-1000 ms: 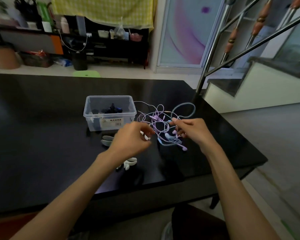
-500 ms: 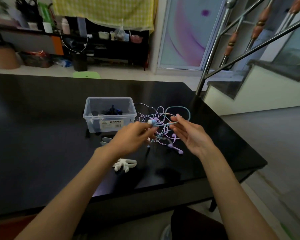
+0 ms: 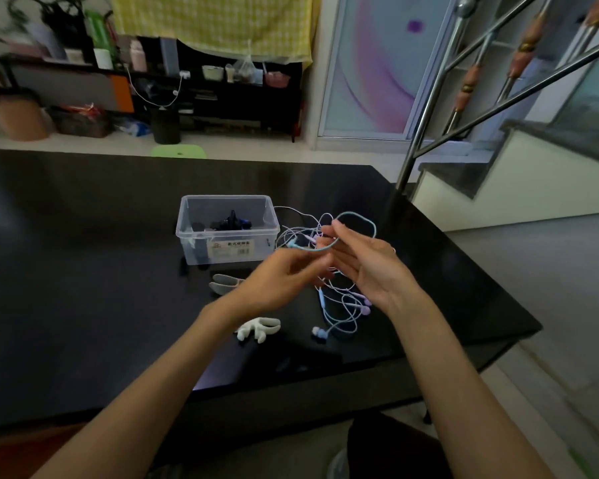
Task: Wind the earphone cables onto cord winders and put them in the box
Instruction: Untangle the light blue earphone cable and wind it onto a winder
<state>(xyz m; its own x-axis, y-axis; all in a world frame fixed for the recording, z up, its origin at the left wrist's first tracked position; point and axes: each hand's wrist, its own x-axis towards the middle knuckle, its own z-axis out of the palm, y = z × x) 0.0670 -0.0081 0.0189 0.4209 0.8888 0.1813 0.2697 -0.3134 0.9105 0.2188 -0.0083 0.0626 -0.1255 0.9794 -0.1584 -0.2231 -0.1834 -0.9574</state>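
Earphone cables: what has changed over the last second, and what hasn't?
Both hands have lifted the tangled blue and pink earphone cables off the black table. The right hand has opened palm-up with a blue loop over its fingers; the left hand still pinches the cable. The clear plastic box and white cord winder have not moved.
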